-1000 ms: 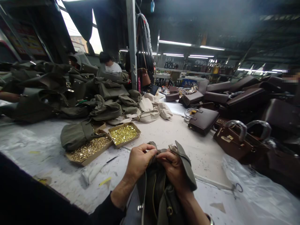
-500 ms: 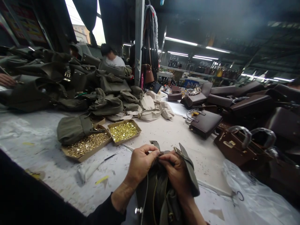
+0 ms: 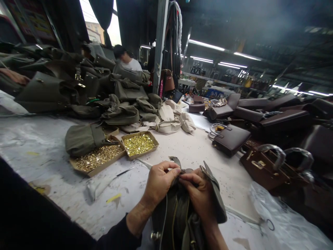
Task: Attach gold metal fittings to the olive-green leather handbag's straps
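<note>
An olive-green handbag [image 3: 179, 215] with a brass zipper lies in front of me, its zipped mouth facing up. My left hand [image 3: 160, 182] pinches the bag's upper edge between thumb and fingers. Close against it, my right hand [image 3: 199, 194] grips the same edge, fingertips almost touching the left ones. Whatever small part sits between the fingertips is hidden. A stiff olive flap [image 3: 217, 198] with a metal fitting stands up beside the right hand. Beyond the hands are two cardboard trays, one of gold metal rings [image 3: 100, 158], the other of shiny yellow-gold pieces [image 3: 137, 144].
An olive pouch [image 3: 84, 139] rests on the ring tray. A pointed tool [image 3: 125, 172] lies left of my hands. Olive bags [image 3: 130, 90] pile up at the back left, dark brown handbags [image 3: 231, 139] at the right. Clear plastic [image 3: 286, 215] covers the right front. Co-workers sit behind the pile.
The view has shifted slightly, so everything sits a little further right. Both hands keep their pinch on the bag's edge. A co-worker's hand at far left has moved over the olive bags.
</note>
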`<state>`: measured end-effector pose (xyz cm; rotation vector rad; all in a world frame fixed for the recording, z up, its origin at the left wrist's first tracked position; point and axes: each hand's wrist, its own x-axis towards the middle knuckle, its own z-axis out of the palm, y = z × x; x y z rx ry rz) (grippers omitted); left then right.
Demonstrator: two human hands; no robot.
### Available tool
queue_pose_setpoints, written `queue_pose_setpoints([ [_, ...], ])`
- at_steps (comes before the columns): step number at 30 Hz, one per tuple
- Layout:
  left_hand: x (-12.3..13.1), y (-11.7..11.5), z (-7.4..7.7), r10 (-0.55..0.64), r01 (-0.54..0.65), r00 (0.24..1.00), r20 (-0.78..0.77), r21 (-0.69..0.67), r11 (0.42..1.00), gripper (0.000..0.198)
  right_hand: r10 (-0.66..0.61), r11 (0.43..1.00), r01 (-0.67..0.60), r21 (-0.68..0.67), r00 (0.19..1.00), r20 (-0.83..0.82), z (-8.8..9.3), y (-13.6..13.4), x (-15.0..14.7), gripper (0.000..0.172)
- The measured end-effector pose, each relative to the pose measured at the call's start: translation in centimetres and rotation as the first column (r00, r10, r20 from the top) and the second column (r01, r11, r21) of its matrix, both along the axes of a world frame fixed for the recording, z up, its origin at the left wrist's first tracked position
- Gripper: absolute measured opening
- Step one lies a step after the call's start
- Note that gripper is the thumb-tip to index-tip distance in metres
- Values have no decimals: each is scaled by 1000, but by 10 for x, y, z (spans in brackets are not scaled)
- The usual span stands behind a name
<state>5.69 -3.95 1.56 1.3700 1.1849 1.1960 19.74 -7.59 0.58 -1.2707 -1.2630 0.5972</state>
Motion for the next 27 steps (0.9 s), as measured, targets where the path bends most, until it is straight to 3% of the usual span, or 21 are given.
queue_pose_setpoints([
  [5, -1, 0, 0, 2, -2, 1000, -4, 0, 1000, 19, -26, 1000, 26, 1, 1000, -9, -1, 0, -2, 5],
  [9, 0, 1, -3, 21, -21, 1000, 4, 11, 1000, 19, -59, 998, 57, 22, 995, 76, -1, -1, -2, 10],
  [27, -1, -4, -4, 35, -36, 999, 10, 90, 995, 15, -44, 999, 44, 9, 991, 129, 1, -4, -5, 21],
])
